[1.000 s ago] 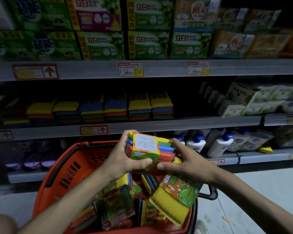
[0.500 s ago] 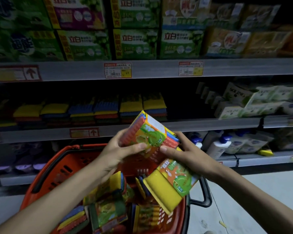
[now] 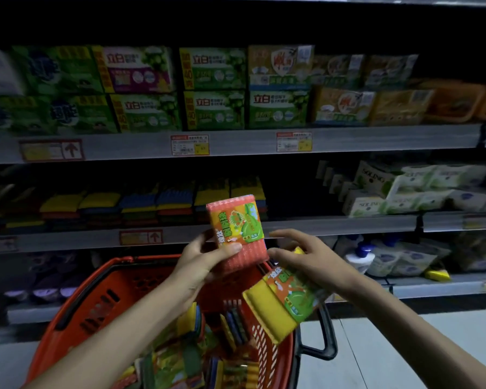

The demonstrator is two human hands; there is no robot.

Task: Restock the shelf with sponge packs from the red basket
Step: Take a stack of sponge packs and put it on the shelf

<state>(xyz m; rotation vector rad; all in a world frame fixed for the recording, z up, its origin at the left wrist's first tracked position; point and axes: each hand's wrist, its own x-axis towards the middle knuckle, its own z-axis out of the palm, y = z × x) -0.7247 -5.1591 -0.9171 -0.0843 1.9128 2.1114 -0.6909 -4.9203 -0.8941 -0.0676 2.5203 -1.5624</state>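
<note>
An orange sponge pack is pinched by the left hand over the red basket. A yellow-edged pack is gripped under the right hand.

Left hand has raised the sponge pack; right hand apparently released.

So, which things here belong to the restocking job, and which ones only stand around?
For the job: orange sponge pack in left hand; yellow sponge pack in right hand; red basket; sponge stacks on the middle shelf.
Just around: detergent boxes; tissue packs; pump bottles.
</note>
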